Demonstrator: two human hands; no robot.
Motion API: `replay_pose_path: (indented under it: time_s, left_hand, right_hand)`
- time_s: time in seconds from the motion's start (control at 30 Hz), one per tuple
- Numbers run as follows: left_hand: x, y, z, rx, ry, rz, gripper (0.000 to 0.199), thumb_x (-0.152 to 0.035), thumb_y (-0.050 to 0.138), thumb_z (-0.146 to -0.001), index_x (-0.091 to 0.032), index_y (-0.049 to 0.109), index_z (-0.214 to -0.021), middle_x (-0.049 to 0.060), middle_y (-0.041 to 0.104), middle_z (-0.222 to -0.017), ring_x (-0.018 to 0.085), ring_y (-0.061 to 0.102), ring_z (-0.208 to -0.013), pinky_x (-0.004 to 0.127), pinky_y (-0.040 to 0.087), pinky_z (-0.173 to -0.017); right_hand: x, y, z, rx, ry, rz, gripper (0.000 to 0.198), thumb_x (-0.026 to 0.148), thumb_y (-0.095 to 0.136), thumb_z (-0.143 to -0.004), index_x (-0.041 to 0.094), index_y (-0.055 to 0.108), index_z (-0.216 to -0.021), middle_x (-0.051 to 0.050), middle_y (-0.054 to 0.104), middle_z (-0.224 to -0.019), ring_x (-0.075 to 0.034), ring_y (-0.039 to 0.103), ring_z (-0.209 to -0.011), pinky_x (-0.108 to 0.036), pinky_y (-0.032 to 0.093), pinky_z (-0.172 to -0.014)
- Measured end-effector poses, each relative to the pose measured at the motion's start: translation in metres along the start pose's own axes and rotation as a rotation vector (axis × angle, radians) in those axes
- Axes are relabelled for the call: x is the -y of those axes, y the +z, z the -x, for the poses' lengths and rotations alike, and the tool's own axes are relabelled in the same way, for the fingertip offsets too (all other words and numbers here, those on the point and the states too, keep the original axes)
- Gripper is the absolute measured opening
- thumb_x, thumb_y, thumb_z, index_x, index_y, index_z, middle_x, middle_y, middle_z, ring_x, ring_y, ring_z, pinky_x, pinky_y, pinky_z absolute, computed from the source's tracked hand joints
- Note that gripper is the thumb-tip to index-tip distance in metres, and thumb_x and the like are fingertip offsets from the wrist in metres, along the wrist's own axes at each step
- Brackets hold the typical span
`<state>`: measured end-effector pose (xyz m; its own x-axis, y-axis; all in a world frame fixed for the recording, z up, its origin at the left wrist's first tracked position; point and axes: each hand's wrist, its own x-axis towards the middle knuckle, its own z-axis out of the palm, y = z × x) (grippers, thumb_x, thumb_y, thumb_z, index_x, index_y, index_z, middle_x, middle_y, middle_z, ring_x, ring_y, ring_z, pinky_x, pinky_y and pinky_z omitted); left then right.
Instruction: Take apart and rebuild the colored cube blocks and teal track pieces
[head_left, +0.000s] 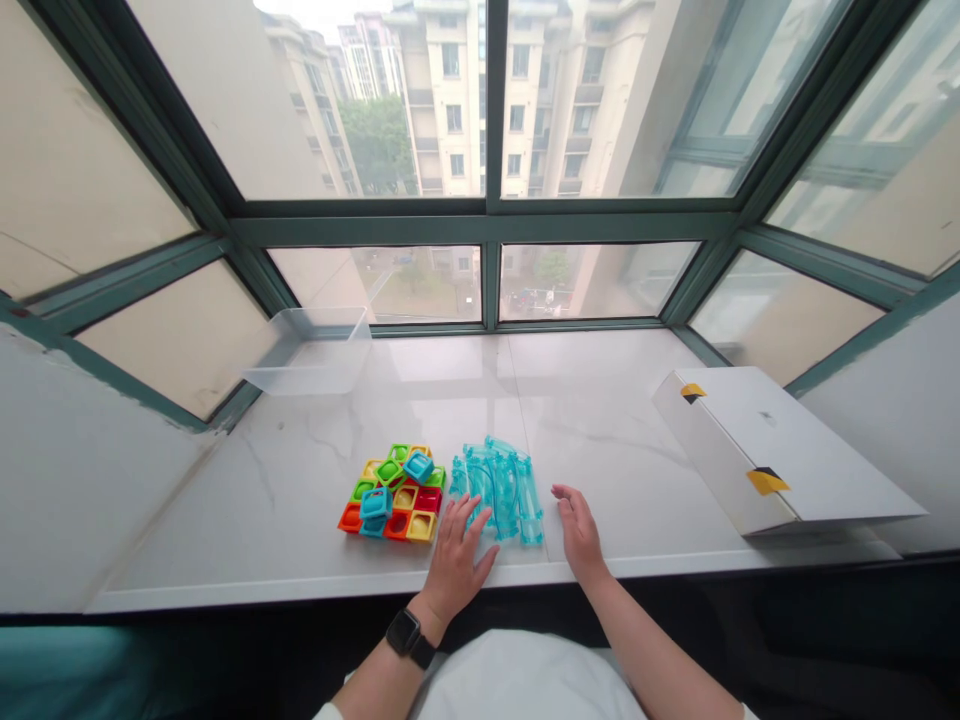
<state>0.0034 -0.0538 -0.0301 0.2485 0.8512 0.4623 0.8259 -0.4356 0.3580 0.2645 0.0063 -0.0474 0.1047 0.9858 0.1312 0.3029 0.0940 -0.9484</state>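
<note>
A pile of colourful plastic blocks [397, 497], in red, yellow, green, orange and blue, lies on the white marble sill, with two blue ones on top. Just right of it is a bunch of clear turquoise plastic track pieces [504, 485], lying side by side. My left hand [456, 553] is at the near left edge of these pieces, fingers spread and palm down; whether the fingertips touch them I cannot tell. To the right of the pieces rests my right hand [577, 527], its fingers stretched out and holding nothing, apart from them.
A clear plastic bin [311, 380] stands at the back left by the window. On the right a white box [795, 440] with yellow-and-black tabs leans open. Window frames [491, 228] border the sill [600, 400], whose front edge runs just before me.
</note>
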Motion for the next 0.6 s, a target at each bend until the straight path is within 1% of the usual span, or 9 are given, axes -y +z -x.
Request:
replay_pose_path:
  time_s: [0.07, 0.17, 0.27, 0.37, 0.47, 0.6]
  left_hand:
    - [0.0001, 0.0, -0.0004, -0.001, -0.004, -0.003, 0.058, -0.025, 0.063, -0.098, -0.027, 0.046, -0.154, 0.013, 0.048, -0.16, 0.033, 0.037, -0.156, 0.063, 0.038, -0.126]
    - [0.0004, 0.0001, -0.0007, -0.002, -0.012, -0.006, 0.058, -0.026, 0.063, -0.098, -0.026, 0.047, -0.153, 0.014, 0.048, -0.161, 0.034, 0.037, -0.156, 0.062, 0.04, -0.126]
    - [0.0002, 0.0002, -0.0009, -0.006, -0.027, -0.022, 0.06, -0.027, 0.065, -0.097, -0.027, 0.047, -0.154, 0.013, 0.049, -0.161, 0.034, 0.038, -0.155, 0.061, 0.042, -0.124]
    - [-0.0002, 0.0001, -0.0014, -0.005, -0.031, -0.041, 0.057, -0.027, 0.066, -0.097, -0.029, 0.052, -0.152, 0.012, 0.049, -0.16, 0.034, 0.039, -0.155, 0.061, 0.042, -0.124]
    - [-0.0003, 0.0002, -0.002, 0.0, -0.023, -0.045, 0.049, -0.028, 0.065, -0.098, -0.03, 0.056, -0.147, 0.01, 0.05, -0.16, 0.033, 0.038, -0.155, 0.061, 0.041, -0.125]
    - [-0.0033, -0.003, -0.0034, -0.01, -0.029, -0.032, 0.041, -0.031, 0.064, -0.1, -0.028, 0.059, -0.14, 0.011, 0.051, -0.157, 0.032, 0.038, -0.155, 0.061, 0.041, -0.124]
  right_hand:
    - [0.0017, 0.0017, 0.0056, -0.008, -0.011, 0.015, 0.039, 0.054, 0.042, -0.107, 0.025, 0.065, -0.121, -0.011, 0.072, -0.118, -0.029, 0.068, -0.114, -0.047, 0.055, -0.102]
    - [0.0063, 0.0035, 0.0053, -0.003, -0.015, 0.059, 0.038, 0.055, 0.043, -0.106, 0.025, 0.065, -0.113, -0.009, 0.072, -0.105, -0.028, 0.069, -0.1, -0.044, 0.057, -0.092]
    - [0.0088, 0.0031, 0.0041, 0.013, -0.026, 0.088, 0.034, 0.055, 0.046, -0.104, 0.026, 0.065, -0.107, -0.007, 0.072, -0.098, -0.028, 0.068, -0.091, -0.043, 0.057, -0.086]
    - [0.0083, 0.0017, 0.0062, 0.005, -0.053, 0.084, 0.031, 0.052, 0.049, -0.103, 0.026, 0.065, -0.107, -0.008, 0.073, -0.102, -0.028, 0.068, -0.095, -0.043, 0.057, -0.088]
    - [0.0072, 0.001, 0.0094, -0.003, -0.09, 0.084, 0.028, 0.048, 0.05, -0.103, 0.026, 0.065, -0.112, -0.009, 0.072, -0.107, -0.029, 0.068, -0.1, -0.045, 0.058, -0.089]
    - [0.0079, 0.0021, 0.0126, -0.016, -0.188, 0.106, 0.028, 0.044, 0.052, -0.102, 0.026, 0.064, -0.119, -0.011, 0.068, -0.117, -0.029, 0.065, -0.109, -0.046, 0.059, -0.091]
